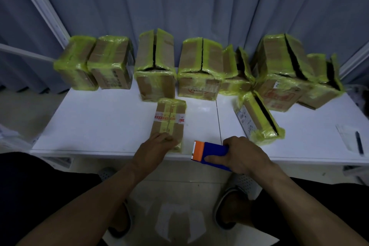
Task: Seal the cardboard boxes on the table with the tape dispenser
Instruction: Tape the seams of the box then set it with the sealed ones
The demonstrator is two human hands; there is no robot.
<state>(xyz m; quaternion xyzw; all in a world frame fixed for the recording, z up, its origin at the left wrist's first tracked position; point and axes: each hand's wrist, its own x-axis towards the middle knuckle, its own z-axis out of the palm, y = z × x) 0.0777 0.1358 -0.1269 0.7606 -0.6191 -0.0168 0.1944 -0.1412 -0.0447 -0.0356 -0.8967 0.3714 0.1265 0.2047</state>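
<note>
Presently on my white bench, listed from the near edge outward.

1. Small box: brown cardboard, green tape at both ends and along its top seam, 1 white-and-red printed band across the middle. It lies flat at the near edge, left of centre, its long side running toward the far edge.
2. My left grip: fingers laid flat on the near end of the small box, pressing it and clasping nothing.
3. Tape dispenser: blue body, orange head pointing left, over the near edge just right of the small box and apart from it.
4. My right grip: closed round the tape dispenser's blue body, thumb along its near side.
5. Lying box: green-taped, dark open slit along its top, right of centre.
6. Row of boxes: along the far edge, wrapped in green tape, several with top flaps parted.
7. Pen on a sheet of paper: near right corner.
8. Curtain: grey-blue, behind the far edge.
</note>
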